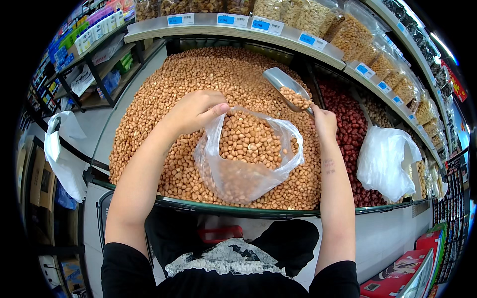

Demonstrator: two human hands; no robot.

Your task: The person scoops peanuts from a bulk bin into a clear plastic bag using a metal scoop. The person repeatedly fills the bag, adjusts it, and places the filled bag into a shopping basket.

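Note:
My left hand (pixel 203 111) pinches the far left rim of a clear plastic bag (pixel 242 182), its thumb pointing right. The bag stands open on a large heap of shelled peanuts (pixel 164 100) in reddish-brown skins. Many peanuts (pixel 248 138) are inside the bag. Around the handle of a metal scoop (pixel 279 82), my right hand (pixel 325 121) is closed, to the right of and beyond the bag. A small load of peanuts (pixel 294 97) lies in the scoop near its handle end. The scoop's mouth points away to the upper left, over the heap.
Red dates (pixel 344 149) fill the neighbouring bin, with a white plastic bag roll (pixel 387 160) above their right side. A green-edged rim (pixel 238 211) borders the bin in front. Beyond it runs a shelf edge (pixel 231 28) with price tags. More white bags (pixel 61 149) hang at left.

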